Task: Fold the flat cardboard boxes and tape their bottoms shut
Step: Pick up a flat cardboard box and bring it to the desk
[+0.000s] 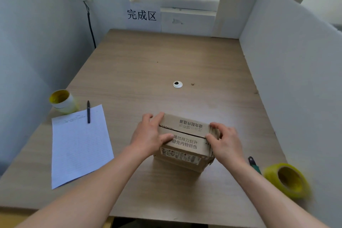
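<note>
My left hand [148, 135] and right hand [224, 141] hold the box [185, 141] closed, lower centre of the frame.

The box stands on the desk [166, 57] with its two flaps folded down on top, print facing up. My left hand clasps its left end, fingers curled over the far edge and thumb pressed on the near flap. My right hand grips the right end, fingertips bent on the edge, thumb at the seam. At lower right a yellow tape roll [288, 179] lies near a green-handled tool [255, 165], perhaps a cutter; it is blurred. At left lies a paper [79, 146] with a pen [88, 112] across its top corner, and a second roll [63, 101] just beyond.
</note>
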Action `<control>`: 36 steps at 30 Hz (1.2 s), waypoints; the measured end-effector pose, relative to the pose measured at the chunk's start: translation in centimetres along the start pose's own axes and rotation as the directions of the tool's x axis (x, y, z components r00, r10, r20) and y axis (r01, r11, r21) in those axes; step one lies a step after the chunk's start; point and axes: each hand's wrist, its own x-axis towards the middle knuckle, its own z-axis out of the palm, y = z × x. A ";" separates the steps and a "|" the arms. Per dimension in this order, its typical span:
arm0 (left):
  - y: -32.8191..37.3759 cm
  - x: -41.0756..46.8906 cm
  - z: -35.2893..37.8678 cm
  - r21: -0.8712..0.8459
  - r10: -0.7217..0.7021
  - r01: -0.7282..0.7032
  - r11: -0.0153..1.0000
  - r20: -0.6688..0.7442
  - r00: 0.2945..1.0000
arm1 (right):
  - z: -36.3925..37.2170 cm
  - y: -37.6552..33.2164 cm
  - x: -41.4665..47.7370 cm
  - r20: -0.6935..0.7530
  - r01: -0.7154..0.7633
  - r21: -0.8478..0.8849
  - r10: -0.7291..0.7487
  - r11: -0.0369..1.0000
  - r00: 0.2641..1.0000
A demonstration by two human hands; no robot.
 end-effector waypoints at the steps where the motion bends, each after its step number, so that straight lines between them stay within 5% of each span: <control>1: -0.2 0.1 0.5 -0.030 0.005 -0.004 1.000 0.043 0.999 | 0.5 0.2 -0.5 0.007 -0.011 0.068 0.010 0.998 1.000; 5: 0.1 -0.2 2.2 -0.244 0.091 -0.086 0.966 0.010 0.996 | 3.1 0.5 -2.2 -0.030 0.042 0.281 -0.035 0.959 0.999; 9: 1.4 -0.8 2.9 -0.388 -0.112 0.031 0.921 -0.187 0.976 | 4.4 0.2 -2.8 -0.164 0.038 0.412 0.033 0.910 0.986; 13: 1.2 -1.3 3.4 -0.320 -0.168 0.064 0.945 -0.309 0.936 | 4.7 0.8 -3.1 -0.196 0.032 0.424 0.057 0.905 0.979; 16: 0.1 -1.1 3.5 -0.235 -0.146 0.078 0.969 -0.285 0.947 | 5.0 0.7 -3.0 -0.154 0.026 0.407 0.040 0.913 0.987; 21: -0.4 -1.1 3.8 -0.020 0.139 -0.144 0.989 -0.147 0.979 | 4.7 0.8 -2.3 -0.139 0.042 0.371 0.011 0.928 0.990; 33: -0.3 -1.5 4.0 0.012 0.096 -0.095 0.995 -0.129 0.987 | 4.2 1.1 -2.4 -0.079 0.065 0.353 -0.040 0.933 0.996; 36: 0.3 -1.8 3.9 0.209 0.170 -0.134 0.969 -0.163 0.972 | 4.2 1.2 -2.5 -0.063 0.069 0.347 -0.050 0.935 0.997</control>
